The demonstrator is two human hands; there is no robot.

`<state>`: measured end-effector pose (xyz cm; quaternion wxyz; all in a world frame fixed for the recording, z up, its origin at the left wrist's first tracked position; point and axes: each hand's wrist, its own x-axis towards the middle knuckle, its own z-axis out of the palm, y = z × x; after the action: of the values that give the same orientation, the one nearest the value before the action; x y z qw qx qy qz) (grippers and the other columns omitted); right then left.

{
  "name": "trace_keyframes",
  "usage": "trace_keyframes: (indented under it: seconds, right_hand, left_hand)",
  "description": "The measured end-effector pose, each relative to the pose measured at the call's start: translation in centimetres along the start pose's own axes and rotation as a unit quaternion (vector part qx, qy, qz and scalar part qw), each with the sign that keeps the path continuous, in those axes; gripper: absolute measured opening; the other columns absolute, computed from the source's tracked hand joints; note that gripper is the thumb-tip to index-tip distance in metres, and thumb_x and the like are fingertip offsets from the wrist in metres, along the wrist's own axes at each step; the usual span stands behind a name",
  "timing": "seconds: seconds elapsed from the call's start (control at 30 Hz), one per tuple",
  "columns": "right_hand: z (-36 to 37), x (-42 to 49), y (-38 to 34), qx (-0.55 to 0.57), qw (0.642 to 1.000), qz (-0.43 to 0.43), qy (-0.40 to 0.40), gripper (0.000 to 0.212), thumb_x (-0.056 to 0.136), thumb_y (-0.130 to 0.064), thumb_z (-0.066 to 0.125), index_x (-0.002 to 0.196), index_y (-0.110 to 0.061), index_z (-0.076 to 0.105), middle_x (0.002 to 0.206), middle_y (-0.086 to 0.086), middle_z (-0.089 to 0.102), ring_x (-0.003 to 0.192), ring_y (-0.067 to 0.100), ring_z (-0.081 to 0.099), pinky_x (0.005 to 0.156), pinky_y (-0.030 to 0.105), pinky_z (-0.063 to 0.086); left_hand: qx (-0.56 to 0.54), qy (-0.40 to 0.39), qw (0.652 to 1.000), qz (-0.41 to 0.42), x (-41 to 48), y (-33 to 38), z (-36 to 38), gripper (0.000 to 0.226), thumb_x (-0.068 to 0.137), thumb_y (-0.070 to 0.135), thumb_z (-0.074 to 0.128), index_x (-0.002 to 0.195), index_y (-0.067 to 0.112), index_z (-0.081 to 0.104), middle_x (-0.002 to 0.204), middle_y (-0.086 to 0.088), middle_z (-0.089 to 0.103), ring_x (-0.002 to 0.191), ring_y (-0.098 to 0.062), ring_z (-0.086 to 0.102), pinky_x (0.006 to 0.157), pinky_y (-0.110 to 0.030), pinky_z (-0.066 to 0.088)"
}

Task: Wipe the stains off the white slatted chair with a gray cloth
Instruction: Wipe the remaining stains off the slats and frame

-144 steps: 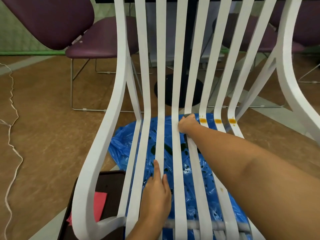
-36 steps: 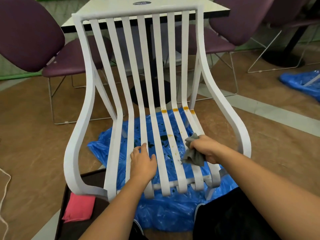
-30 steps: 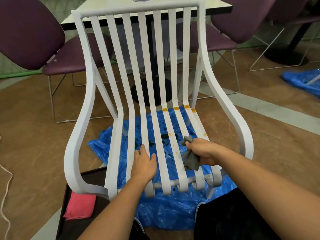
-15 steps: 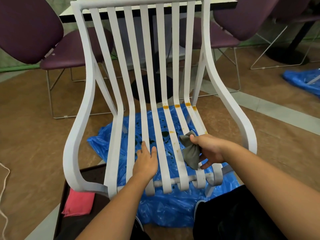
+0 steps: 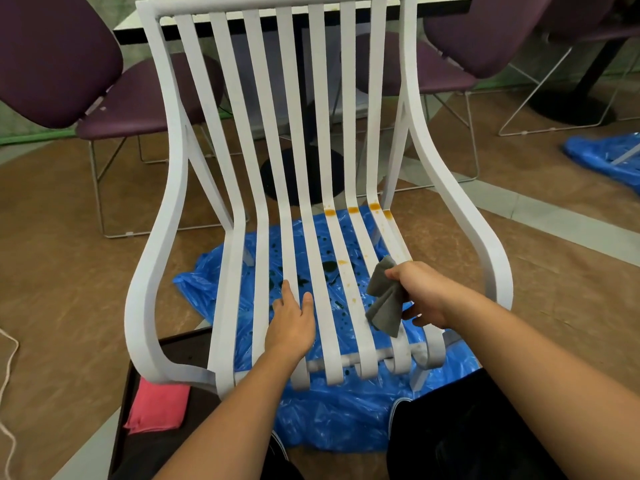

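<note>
The white slatted chair (image 5: 173, 202) stands in front of me on a blue plastic sheet (image 5: 332, 420). Orange stains (image 5: 352, 210) cross the right-hand slats where seat meets back, and smaller orange spots (image 5: 343, 262) dot a seat slat. My right hand (image 5: 420, 294) grips the gray cloth (image 5: 384, 303), which hangs loosely just above the right seat slats. My left hand (image 5: 292, 323) lies flat with fingers spread on the middle seat slats.
Purple chairs (image 5: 52, 53) with wire legs and a table (image 5: 436, 3) stand behind the white chair. A pink cloth (image 5: 157, 407) lies in a dark tray (image 5: 130, 403) at lower left. Another blue sheet (image 5: 606, 157) lies at far right. A white cord (image 5: 7, 375) runs along the left floor.
My right hand has drawn back from the seat-back bend toward the seat front and lifted the cloth off the slats; the cloth now dangles. My left hand stays on the seat slats.
</note>
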<state>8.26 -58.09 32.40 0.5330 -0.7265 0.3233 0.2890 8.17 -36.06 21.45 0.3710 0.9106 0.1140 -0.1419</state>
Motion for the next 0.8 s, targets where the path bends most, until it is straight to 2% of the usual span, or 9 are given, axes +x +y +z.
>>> trace_keyframes:
  seconds: [0.17,0.3,0.37,0.43,0.5,0.57,0.63,0.7,0.8]
  right_hand:
    - [0.9,-0.7,0.7,-0.052,0.999,-0.006,0.011,0.028,0.1,-0.028,0.042,0.123,-0.012,0.047,0.113,0.016,0.062,0.107,0.032,0.06,0.104,0.049,0.045]
    - [2.1,-1.1,-0.2,-0.057,0.998,-0.022,0.006,0.02,0.1,-0.012,0.036,0.11,-0.005,0.052,0.086,0.013,0.061,0.074,0.021,0.06,0.083,0.041,0.051]
    - [2.8,-0.5,-0.6,-0.071,0.997,-0.032,0.019,0.019,0.099,-0.008,0.035,0.102,-0.003,0.053,0.09,0.017,0.059,0.076,0.025,0.059,0.079,0.039,0.051]
    - [3.6,0.5,-0.8,-0.089,0.994,-0.043,0.036,0.024,0.098,-0.009,0.035,0.112,0.0,0.053,0.105,0.02,0.059,0.093,0.031,0.059,0.091,0.044,0.054]
    - [4.4,1.3,-0.8,-0.08,0.995,-0.037,0.035,0.026,0.1,-0.012,0.036,0.12,-0.001,0.049,0.11,0.02,0.058,0.103,0.035,0.059,0.092,0.048,0.054]
    - [5.4,2.0,-0.7,-0.076,0.995,-0.038,0.049,0.022,0.102,-0.015,0.034,0.118,-0.004,0.045,0.097,0.014,0.054,0.094,0.03,0.056,0.078,0.041,0.052]
    - [6.3,2.8,-0.3,-0.083,0.991,-0.064,0.079,0.031,0.105,-0.022,0.031,0.123,-0.003,0.048,0.091,0.009,0.053,0.082,0.023,0.052,0.069,0.033,0.043]
    - [7.7,3.5,0.6,-0.08,0.989,-0.091,0.088,0.042,0.107,-0.031,0.028,0.137,-0.006,0.044,0.108,0.013,0.059,0.086,0.023,0.052,0.075,0.033,0.041]
    - [10.1,3.7,2.8,-0.128,0.983,-0.094,0.09,0.068,0.103,-0.054,0.026,0.158,-0.016,0.009,0.147,0.022,0.042,0.122,0.034,0.049,0.103,0.043,0.04]
  left_hand:
    - [0.008,-0.003,1.0,0.0,0.2,0.0,0.3,0.067,0.104,0.057,0.022,0.161,0.031,-0.002,0.162,-0.013,0.023,0.132,-0.035,0.05,0.109,-0.049,0.041]
    - [0.019,-0.006,1.0,-0.005,0.2,0.0,0.6,0.068,0.104,0.058,0.022,0.161,0.031,-0.003,0.163,-0.015,0.02,0.129,-0.036,0.052,0.108,-0.05,0.042]
    - [0.024,-0.003,1.0,-0.006,0.1,0.1,0.6,0.068,0.104,0.058,0.022,0.161,0.03,-0.003,0.164,-0.015,0.019,0.129,-0.036,0.052,0.106,-0.049,0.042]
    - [0.027,0.002,1.0,-0.005,0.1,0.1,0.7,0.068,0.104,0.058,0.022,0.161,0.03,-0.004,0.164,-0.015,0.019,0.128,-0.036,0.053,0.105,-0.049,0.043]
    - [0.03,0.007,1.0,-0.004,0.1,0.0,0.8,0.068,0.104,0.057,0.022,0.161,0.031,-0.004,0.163,-0.015,0.02,0.125,-0.036,0.055,0.104,-0.049,0.045]
    - [0.028,0.01,1.0,-0.001,0.1,-0.1,0.9,0.068,0.104,0.057,0.023,0.161,0.031,-0.004,0.162,-0.015,0.022,0.122,-0.036,0.057,0.102,-0.05,0.047]
    - [0.026,0.015,1.0,0.004,0.1,-0.1,0.9,0.068,0.104,0.057,0.023,0.161,0.031,-0.004,0.161,-0.015,0.025,0.118,-0.034,0.059,0.1,-0.049,0.048]
    - [0.024,0.025,0.999,0.007,-0.1,-0.1,0.9,0.067,0.104,0.056,0.023,0.161,0.031,-0.003,0.159,-0.014,0.028,0.117,-0.033,0.059,0.098,-0.047,0.049]
    - [0.007,0.041,0.999,0.013,-0.4,-0.1,0.9,0.067,0.105,0.055,0.025,0.161,0.03,0.0,0.155,-0.013,0.034,0.115,-0.032,0.059,0.094,-0.043,0.049]
